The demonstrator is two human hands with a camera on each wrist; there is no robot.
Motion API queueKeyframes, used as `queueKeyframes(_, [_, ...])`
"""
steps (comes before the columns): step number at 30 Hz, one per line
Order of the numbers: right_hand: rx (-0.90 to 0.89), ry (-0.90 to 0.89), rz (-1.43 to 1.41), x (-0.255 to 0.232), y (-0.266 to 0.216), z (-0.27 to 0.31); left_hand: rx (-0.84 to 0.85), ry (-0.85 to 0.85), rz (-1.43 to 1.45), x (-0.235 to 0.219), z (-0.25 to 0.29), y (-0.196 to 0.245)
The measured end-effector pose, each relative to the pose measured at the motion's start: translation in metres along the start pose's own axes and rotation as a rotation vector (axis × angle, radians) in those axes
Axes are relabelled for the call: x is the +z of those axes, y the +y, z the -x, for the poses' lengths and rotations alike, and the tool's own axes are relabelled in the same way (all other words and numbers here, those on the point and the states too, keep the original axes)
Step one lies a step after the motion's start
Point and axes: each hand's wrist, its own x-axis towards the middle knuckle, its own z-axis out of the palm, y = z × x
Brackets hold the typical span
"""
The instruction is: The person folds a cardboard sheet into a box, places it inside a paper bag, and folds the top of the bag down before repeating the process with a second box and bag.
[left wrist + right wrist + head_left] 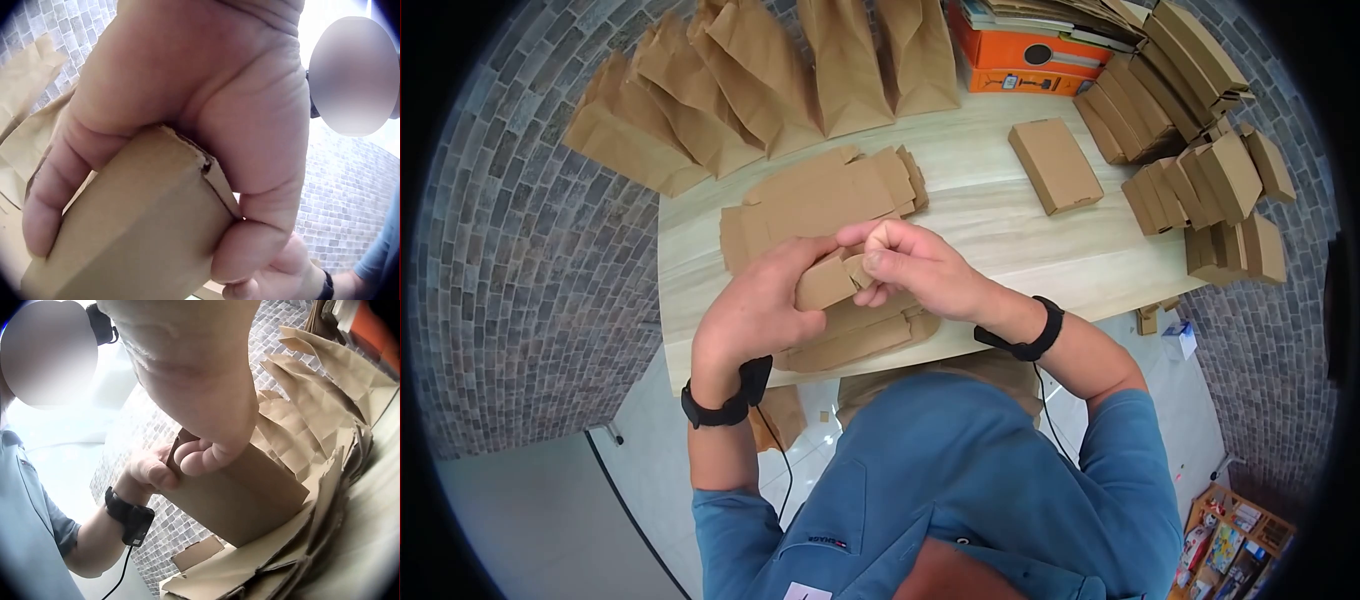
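Note:
A small brown cardboard box (825, 284) is held over flat cardboard pieces near the table's front edge. My left hand (757, 305) grips its left end; in the left wrist view the thumb and fingers of that hand (194, 94) span the box (144, 219). At the other end, my right hand (925, 270) pinches the cardboard with thumb and curled fingers. The right wrist view shows the right hand (200, 394) with fingers bent at the edge of the box (237, 497); its thumb is hidden there.
Flat cardboard sheets (800, 215) lie beyond the hands. Brown paper bags (760, 85) stand along the back left. A closed box (1056, 165) lies to the right, stacked boxes (1225, 175) stand at the far right, and an orange box (1030, 80) sits behind.

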Motion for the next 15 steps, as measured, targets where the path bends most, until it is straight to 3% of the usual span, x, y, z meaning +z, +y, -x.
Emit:
queueKeyframes(11, [0.04, -0.007, 0.084, 0.0026, -0.0084, -0.0033, 0.048, -0.01, -0.073, 0.0, -0.0011, -0.0046])
queueKeyframes(15, [0.032, 0.006, 0.022, 0.0057, -0.0071, -0.0031, -0.016, -0.019, -0.019, -0.0042, -0.0007, -0.0004])
